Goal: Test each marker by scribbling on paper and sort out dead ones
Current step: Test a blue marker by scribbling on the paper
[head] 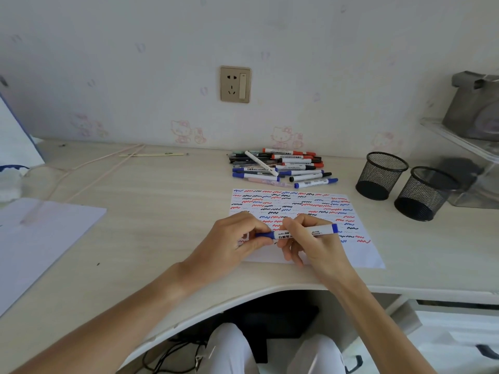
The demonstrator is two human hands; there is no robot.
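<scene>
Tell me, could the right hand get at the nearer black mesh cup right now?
Probably not at once: the right hand grips the blue-capped white marker. The bare desk toward the nearer black mesh cup looks unobstructed.

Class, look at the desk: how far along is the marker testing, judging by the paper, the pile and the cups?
Done: the paper is largely covered with red, blue and black squiggles. In hand: the left hand grips the cap end of a blue marker while the right hand holds its barrel. Left: a marker pile remains behind the paper, and both mesh cups look empty.
</scene>
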